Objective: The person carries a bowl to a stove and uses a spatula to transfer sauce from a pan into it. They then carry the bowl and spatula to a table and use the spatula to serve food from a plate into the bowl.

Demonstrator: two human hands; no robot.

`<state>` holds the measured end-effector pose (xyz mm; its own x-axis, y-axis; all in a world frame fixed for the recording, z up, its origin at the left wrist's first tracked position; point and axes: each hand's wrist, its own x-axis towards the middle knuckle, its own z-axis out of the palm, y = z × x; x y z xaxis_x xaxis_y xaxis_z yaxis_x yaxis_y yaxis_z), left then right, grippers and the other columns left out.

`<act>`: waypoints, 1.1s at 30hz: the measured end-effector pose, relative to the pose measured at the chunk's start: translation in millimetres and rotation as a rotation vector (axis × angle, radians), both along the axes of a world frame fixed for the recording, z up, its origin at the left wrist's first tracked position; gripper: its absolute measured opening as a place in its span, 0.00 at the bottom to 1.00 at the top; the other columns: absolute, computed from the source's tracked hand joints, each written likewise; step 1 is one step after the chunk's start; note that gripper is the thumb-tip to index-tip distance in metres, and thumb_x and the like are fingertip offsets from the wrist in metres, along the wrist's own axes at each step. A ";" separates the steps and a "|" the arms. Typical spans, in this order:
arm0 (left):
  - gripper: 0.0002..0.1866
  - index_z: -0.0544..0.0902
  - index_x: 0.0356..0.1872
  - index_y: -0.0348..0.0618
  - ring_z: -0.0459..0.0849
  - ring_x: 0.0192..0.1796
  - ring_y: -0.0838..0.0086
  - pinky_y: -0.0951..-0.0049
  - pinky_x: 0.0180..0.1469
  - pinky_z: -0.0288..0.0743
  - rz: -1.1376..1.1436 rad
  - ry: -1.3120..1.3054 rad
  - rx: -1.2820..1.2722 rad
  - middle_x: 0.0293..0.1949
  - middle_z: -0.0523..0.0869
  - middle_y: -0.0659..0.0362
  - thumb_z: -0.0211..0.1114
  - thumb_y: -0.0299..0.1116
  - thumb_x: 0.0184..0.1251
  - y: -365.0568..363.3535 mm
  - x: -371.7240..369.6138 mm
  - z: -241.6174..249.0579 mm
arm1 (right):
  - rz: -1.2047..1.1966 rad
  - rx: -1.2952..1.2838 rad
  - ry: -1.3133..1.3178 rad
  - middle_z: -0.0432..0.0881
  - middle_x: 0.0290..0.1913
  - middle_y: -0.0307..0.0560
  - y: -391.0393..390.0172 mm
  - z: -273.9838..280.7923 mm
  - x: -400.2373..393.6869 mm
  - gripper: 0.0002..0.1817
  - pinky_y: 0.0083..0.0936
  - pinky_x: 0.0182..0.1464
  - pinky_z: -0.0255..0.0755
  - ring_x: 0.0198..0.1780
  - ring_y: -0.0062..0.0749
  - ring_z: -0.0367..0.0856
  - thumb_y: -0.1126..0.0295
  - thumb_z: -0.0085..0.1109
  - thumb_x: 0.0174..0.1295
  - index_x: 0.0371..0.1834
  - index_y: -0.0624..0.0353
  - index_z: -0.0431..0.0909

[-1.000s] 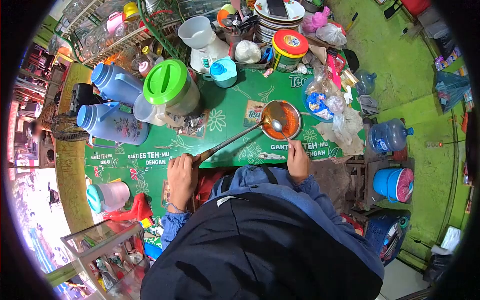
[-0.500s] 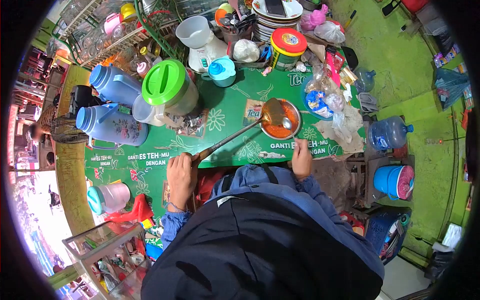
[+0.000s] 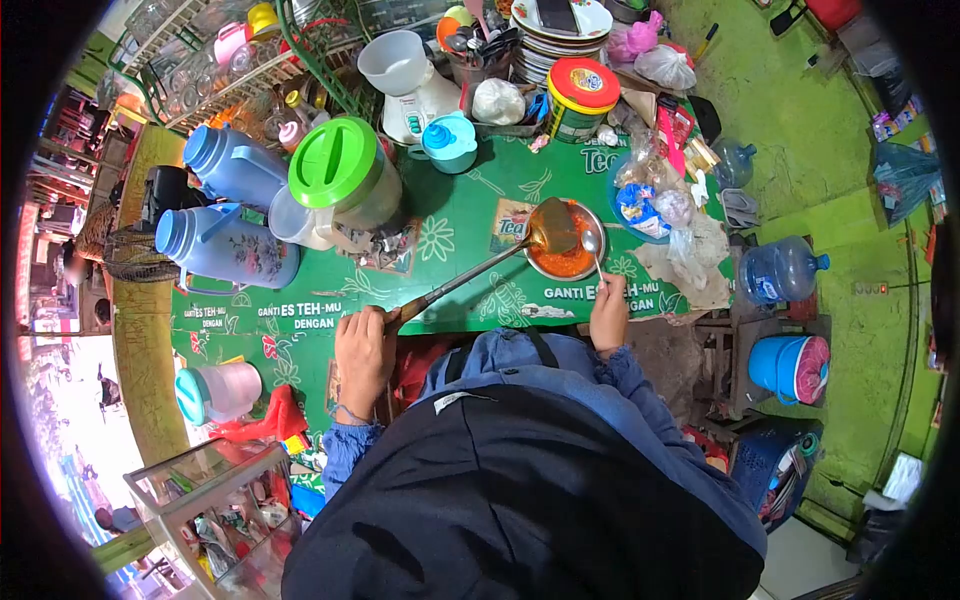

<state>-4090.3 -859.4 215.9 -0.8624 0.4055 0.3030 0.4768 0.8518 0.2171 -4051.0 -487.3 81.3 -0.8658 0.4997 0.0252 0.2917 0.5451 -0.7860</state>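
My left hand is wrapped round the handle end of a long metal spatula, low at the table's front edge. Its broad brown-smeared blade overlaps the left side of a metal bowl. Red-orange sauce fills the bottom of that bowl. Closed on the thin handle of a metal spoon is my right hand, just below the bowl. The spoon's head is over the sauce at the right side, beside the blade.
On the green-covered table stand a green-lidded jug, blue flasks, a light-blue cup and a blender base. Right of the bowl sits a blue basin of plastic bags. Stacked plates and a red-lidded tub are behind.
My right hand and the spoon have shifted a little, with the spoon's head now farther right, away from the blade. The spatula blade has moved slightly right and down. My left hand keeps its grip.
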 end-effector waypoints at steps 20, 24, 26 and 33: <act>0.13 0.75 0.39 0.41 0.78 0.36 0.57 0.60 0.41 0.68 -0.011 0.003 0.006 0.34 0.79 0.54 0.68 0.24 0.56 -0.9 7.3 -0.6 | 0.111 0.011 0.115 0.84 0.40 0.59 -29.4 40.7 -19.2 0.10 0.50 0.37 0.71 0.39 0.61 0.82 0.66 0.46 0.75 0.54 0.54 0.70; 0.11 0.75 0.38 0.41 0.78 0.36 0.57 0.60 0.41 0.69 -0.021 -0.016 0.024 0.33 0.79 0.54 0.68 0.25 0.57 2.9 11.7 -0.5 | 0.135 0.039 0.143 0.84 0.41 0.59 -28.7 26.8 -23.2 0.10 0.50 0.38 0.73 0.41 0.61 0.82 0.65 0.46 0.75 0.53 0.53 0.71; 0.11 0.75 0.38 0.41 0.78 0.36 0.57 0.60 0.41 0.69 -0.027 -0.010 0.025 0.33 0.79 0.54 0.68 0.25 0.57 2.4 13.8 -0.6 | 0.108 0.053 0.126 0.84 0.41 0.59 -18.3 12.2 -22.3 0.10 0.50 0.39 0.72 0.41 0.61 0.82 0.65 0.46 0.75 0.54 0.54 0.70; 0.10 0.75 0.37 0.42 0.79 0.37 0.60 0.61 0.43 0.70 -0.044 -0.008 -0.022 0.33 0.78 0.55 0.68 0.27 0.58 2.9 15.5 4.6 | 0.015 0.092 0.016 0.84 0.42 0.59 -10.2 28.7 -19.3 0.10 0.50 0.39 0.73 0.42 0.62 0.82 0.66 0.45 0.75 0.54 0.54 0.70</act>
